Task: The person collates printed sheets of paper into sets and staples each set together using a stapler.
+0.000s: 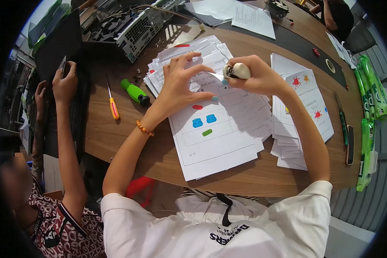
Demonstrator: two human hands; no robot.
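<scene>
My right hand (256,77) is wrapped round a white stapler-like tool (237,71) above the upper part of a paper stack (219,146). Its front end faces my left hand. Over the same stack, my left hand (182,84) has thumb and fingers spread apart in a C shape, with nothing seen between them. The top sheet shows printed text and red, blue and green shapes below my left hand. A second stack of sheets (307,112), with splat pictures, lies to the right.
Left of the stack are a yellow screwdriver (114,108) and a green-handled tool (134,91). An opened computer case (137,36) stands behind. A co-worker sits at the left by a laptop (64,38). A phone (350,144), tape roll (330,66) and green packets (370,86) are right.
</scene>
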